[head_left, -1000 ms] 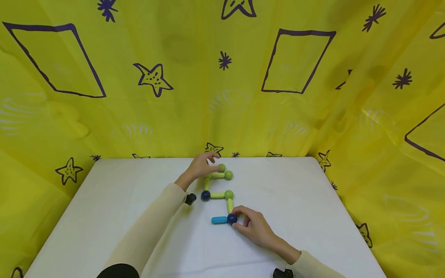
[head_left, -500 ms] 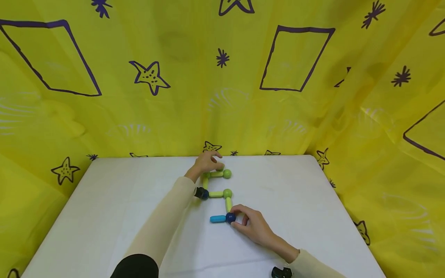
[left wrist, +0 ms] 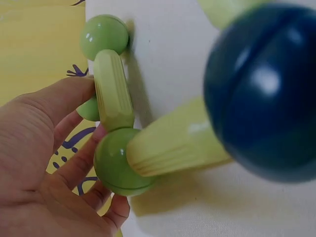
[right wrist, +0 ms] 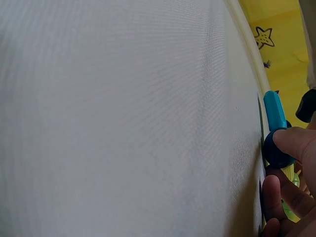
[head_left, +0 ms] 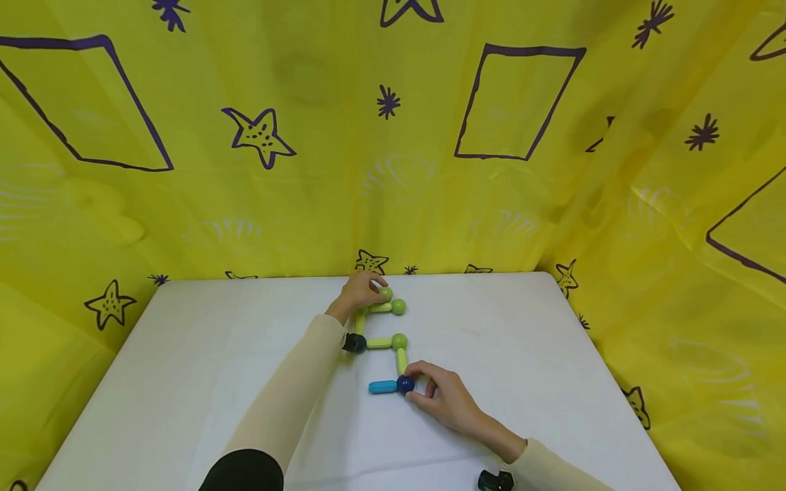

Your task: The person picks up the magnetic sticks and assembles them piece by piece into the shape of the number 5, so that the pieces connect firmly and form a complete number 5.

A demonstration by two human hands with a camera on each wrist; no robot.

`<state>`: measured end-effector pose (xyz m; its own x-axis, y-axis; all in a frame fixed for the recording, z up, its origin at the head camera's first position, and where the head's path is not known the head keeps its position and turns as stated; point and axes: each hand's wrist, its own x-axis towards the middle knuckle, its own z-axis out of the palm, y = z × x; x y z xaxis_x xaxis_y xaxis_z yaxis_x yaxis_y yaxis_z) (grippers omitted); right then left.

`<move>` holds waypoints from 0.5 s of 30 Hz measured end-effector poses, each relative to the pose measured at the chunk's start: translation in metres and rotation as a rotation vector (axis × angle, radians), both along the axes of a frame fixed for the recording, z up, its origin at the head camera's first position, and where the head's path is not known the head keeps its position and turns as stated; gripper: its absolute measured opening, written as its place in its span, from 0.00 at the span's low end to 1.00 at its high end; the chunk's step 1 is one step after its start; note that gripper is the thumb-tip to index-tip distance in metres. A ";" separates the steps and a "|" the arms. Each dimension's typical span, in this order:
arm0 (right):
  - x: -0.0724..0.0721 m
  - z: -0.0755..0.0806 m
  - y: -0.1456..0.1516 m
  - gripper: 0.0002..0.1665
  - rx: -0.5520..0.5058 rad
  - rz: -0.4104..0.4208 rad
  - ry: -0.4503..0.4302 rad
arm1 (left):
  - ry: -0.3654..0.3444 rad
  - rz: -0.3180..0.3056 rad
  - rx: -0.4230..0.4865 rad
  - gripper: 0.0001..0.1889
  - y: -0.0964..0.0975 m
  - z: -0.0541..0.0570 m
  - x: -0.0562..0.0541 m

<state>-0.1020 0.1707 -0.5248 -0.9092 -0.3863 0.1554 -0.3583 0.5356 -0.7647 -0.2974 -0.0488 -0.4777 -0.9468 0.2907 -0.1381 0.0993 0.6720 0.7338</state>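
A zigzag of magnetic balls and sticks lies on the white table. My left hand (head_left: 361, 290) is at its far end, where thumb and fingers pinch a green ball (head_left: 385, 293). Beside that hand, a pale green stick (left wrist: 113, 91) joins two other green balls, the outer one (head_left: 398, 307) and a corner one (left wrist: 123, 160). A dark blue ball (left wrist: 266, 91) is partly covered by the left wrist camera in the head view. My right hand (head_left: 447, 399) pinches the near dark blue ball (head_left: 405, 384), from which a light blue stick (head_left: 383, 387) points left.
Behind the white table (head_left: 522, 327) hangs a yellow curtain (head_left: 331, 204) with dark star and frame drawings, and it also runs along both sides. Black wrist cameras, left (head_left: 352, 342) and right (head_left: 495, 481), sit close to the tabletop.
My left forearm has shifted right, so its wrist camera now partly covers the middle dark blue ball. The right hand keeps its pinch. The whole head view has drifted slightly.
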 end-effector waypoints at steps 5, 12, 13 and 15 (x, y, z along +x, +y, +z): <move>0.000 0.001 -0.001 0.20 0.004 -0.003 -0.006 | -0.002 -0.002 -0.003 0.16 -0.002 -0.004 -0.004; 0.001 0.002 -0.001 0.20 0.011 -0.012 -0.015 | 0.006 -0.005 -0.001 0.16 -0.004 -0.006 -0.005; 0.001 0.002 -0.001 0.20 0.013 -0.013 -0.014 | 0.010 -0.008 0.000 0.16 -0.004 -0.006 -0.006; 0.001 0.003 -0.002 0.20 0.015 -0.010 -0.010 | 0.016 -0.011 0.005 0.16 -0.005 -0.005 -0.005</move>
<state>-0.1014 0.1690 -0.5222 -0.9146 -0.3790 0.1410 -0.3454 0.5508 -0.7599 -0.3024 -0.0533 -0.4822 -0.9455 0.3021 -0.1220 0.1183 0.6673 0.7353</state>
